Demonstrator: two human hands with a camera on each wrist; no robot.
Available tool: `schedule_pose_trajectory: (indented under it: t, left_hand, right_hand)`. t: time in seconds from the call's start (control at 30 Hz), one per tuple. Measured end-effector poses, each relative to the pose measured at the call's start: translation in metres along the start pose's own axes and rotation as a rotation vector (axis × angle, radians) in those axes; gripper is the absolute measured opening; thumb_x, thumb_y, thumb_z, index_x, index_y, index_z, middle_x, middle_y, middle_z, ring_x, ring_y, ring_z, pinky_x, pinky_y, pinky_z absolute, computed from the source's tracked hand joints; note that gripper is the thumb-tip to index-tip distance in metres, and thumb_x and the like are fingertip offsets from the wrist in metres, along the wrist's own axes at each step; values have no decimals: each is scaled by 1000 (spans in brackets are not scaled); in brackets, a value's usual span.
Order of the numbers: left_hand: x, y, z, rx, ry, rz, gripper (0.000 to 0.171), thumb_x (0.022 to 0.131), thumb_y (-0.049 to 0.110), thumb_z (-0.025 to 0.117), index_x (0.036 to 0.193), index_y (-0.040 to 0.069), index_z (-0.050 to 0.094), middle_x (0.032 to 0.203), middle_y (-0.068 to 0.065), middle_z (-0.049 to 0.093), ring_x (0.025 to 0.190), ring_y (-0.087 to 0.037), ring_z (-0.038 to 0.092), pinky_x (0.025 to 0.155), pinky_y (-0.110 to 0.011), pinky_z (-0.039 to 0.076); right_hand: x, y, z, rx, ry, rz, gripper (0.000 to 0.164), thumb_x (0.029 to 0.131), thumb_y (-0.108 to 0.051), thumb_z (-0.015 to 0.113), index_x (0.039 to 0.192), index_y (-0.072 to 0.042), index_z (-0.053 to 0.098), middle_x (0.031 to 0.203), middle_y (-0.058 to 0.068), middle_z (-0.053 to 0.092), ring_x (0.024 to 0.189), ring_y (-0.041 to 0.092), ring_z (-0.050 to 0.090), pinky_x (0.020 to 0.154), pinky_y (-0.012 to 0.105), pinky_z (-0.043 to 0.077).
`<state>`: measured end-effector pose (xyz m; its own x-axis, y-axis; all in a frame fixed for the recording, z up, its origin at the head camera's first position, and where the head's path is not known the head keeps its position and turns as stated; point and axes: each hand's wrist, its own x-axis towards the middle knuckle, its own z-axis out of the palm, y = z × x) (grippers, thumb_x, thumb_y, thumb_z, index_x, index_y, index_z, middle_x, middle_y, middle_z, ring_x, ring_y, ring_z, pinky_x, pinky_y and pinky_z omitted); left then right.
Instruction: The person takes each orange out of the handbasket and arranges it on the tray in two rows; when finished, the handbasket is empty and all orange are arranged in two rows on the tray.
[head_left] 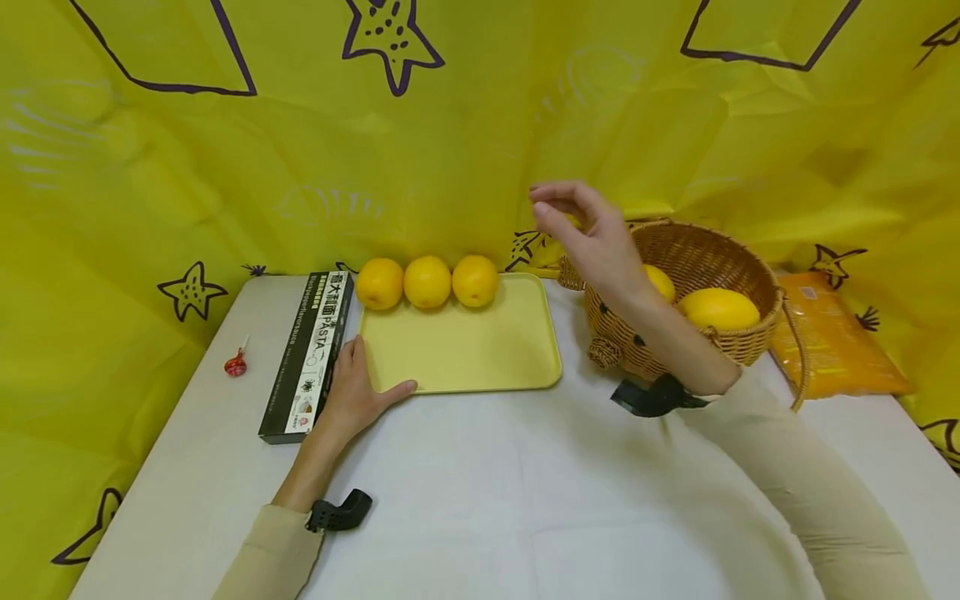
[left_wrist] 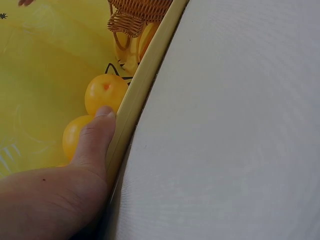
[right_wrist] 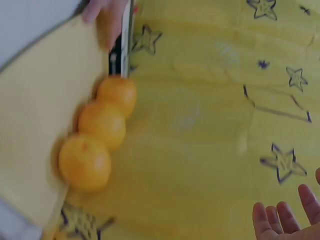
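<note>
My left hand (head_left: 352,396) rests at the near left corner of a pale yellow tray (head_left: 465,358). In the left wrist view its thumb (left_wrist: 97,135) lies along the tray's rim, while the head view shows its fingers by the left edge, beside a pasta box. Three oranges (head_left: 427,283) sit in a row at the tray's far left. My right hand (head_left: 600,242) is raised in front of a wicker basket (head_left: 697,250), fingers loosely bent and nothing in them. Yellow oval fruits (head_left: 720,310) lie in the basket, one partly hidden by the right arm.
The black-and-white pasta box (head_left: 307,358) stands close along the tray's left side. Farther left lies a red lollipop (head_left: 236,364). An orange packet (head_left: 840,350) lies right of the basket. A yellow patterned cloth (head_left: 465,150) hangs behind the white table (head_left: 465,483).
</note>
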<state>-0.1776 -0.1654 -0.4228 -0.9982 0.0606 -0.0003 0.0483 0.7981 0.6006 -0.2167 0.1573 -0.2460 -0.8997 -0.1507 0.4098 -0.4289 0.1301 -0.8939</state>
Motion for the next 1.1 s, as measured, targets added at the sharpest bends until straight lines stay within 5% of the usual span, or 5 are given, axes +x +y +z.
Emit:
schedule_pose_trajectory:
  t: [0.17, 0.4, 0.57, 0.87, 1.1]
  left_hand:
    - [-1, 0, -1, 5, -11, -24, 121, 78, 49, 76, 153, -7, -2, 156, -30, 9, 145, -45, 14, 118, -56, 21]
    - [-3, -3, -3, -2, -13, -31, 120, 79, 47, 76, 153, -6, -3, 156, -30, 8, 145, -45, 12, 118, -57, 21]
    - [-2, -1, 0, -9, -9, -6, 120, 79, 47, 76, 153, -6, -2, 156, -31, 9, 144, -45, 14, 117, -57, 22]
    - [0, 1, 1, -12, -11, -13, 120, 79, 47, 76, 153, -5, -2, 156, -30, 9, 145, -44, 14, 117, -56, 22]
    - [3, 3, 1, -13, -10, -17, 120, 79, 49, 75, 153, -4, -3, 157, -28, 8, 145, -42, 13, 118, -55, 21]
  right_hand:
    - [14, -2, -57, 22, -5, 32, 22, 97, -20, 58, 113, -7, 63, 117, 1, 63, 106, 11, 58, 86, 17, 52]
    - [49, 27, -149, -168, -403, 203, 32, 102, -21, 49, 125, -3, 60, 116, -7, 66, 108, 8, 64, 85, 21, 55]
    - [59, 47, -192, -351, -660, 455, 44, 105, -30, 39, 140, -5, 49, 125, -16, 62, 116, 3, 60, 93, 24, 53]
    - [71, 79, -217, -178, -920, 678, 44, 107, -31, 29, 149, -23, 37, 133, -22, 55, 125, -1, 52, 102, 28, 48]
    - [70, 89, -209, -236, -881, 815, 64, 106, -40, 29, 157, -11, 3, 164, 16, 4, 149, 36, 13, 117, 56, 26]
